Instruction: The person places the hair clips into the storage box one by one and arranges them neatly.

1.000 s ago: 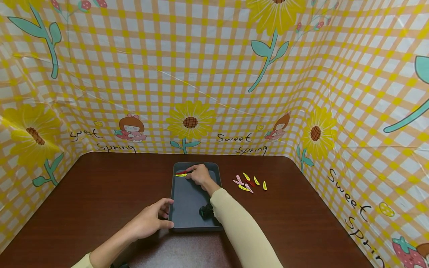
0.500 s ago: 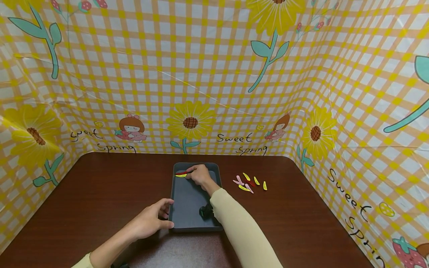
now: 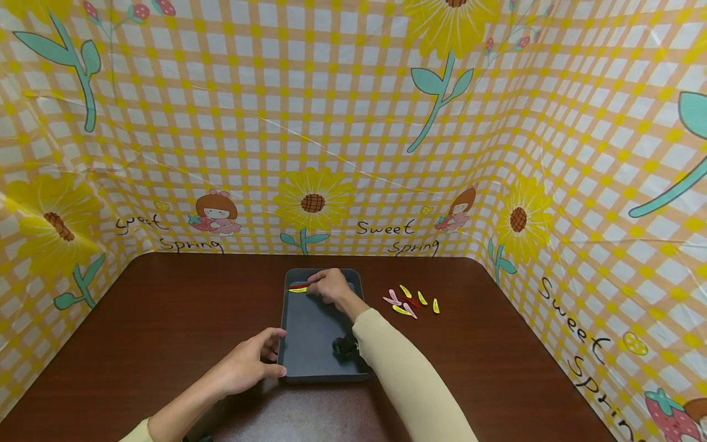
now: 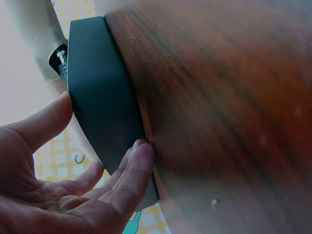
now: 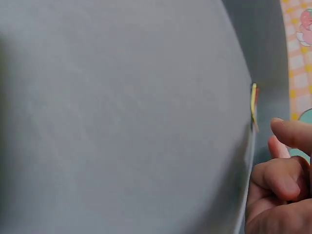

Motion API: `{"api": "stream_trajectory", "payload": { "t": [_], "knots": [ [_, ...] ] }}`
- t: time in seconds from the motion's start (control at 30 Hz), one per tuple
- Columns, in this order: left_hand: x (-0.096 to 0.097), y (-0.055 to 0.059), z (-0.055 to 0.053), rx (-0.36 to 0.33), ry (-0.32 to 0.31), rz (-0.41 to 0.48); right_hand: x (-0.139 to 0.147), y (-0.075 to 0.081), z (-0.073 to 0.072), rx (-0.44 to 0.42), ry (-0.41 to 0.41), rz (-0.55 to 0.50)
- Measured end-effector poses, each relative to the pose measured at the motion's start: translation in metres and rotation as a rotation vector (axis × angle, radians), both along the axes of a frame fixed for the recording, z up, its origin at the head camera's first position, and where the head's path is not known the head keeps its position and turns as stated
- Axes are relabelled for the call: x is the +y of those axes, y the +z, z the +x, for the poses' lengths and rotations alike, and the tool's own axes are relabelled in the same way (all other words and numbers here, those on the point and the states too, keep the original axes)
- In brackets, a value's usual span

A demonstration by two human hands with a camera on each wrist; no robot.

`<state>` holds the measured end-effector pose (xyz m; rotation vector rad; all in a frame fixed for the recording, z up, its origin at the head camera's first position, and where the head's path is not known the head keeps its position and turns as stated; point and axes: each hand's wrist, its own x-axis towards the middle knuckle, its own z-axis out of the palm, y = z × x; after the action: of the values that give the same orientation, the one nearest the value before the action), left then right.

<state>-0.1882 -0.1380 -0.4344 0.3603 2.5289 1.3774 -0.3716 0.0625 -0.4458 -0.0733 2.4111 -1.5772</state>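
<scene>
The left hand touches a gray tray, the right hand beside yellow and red clips.

The table, tray, left hand, right hand and cloth are seen from the head, forward and down, at the widest range. From the left wrist, the tray's outer wall is faced low and close, with the picture tipped sideways. From the right wrist, the tray's floor is viewed closely toward its far end. The tray's clips are shared by the head and right wrist views.
</scene>
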Motion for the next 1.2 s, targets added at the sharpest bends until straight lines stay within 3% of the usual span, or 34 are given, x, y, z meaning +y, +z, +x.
{"api": "stream_trajectory", "payload": {
  "t": [0.4, 0.97, 1.2],
  "knots": [
    [-0.003, 0.002, 0.000, -0.018, 0.019, 0.002, 0.017, 0.022, 0.002, 0.002, 0.061, -0.020],
    [-0.002, 0.004, 0.002, -0.001, 0.021, 0.005, 0.048, 0.050, 0.010, 0.012, 0.052, -0.005],
    [0.001, 0.003, 0.002, -0.003, 0.003, 0.012, 0.063, 0.055, 0.016, 0.012, 0.023, -0.013]
  ]
}}
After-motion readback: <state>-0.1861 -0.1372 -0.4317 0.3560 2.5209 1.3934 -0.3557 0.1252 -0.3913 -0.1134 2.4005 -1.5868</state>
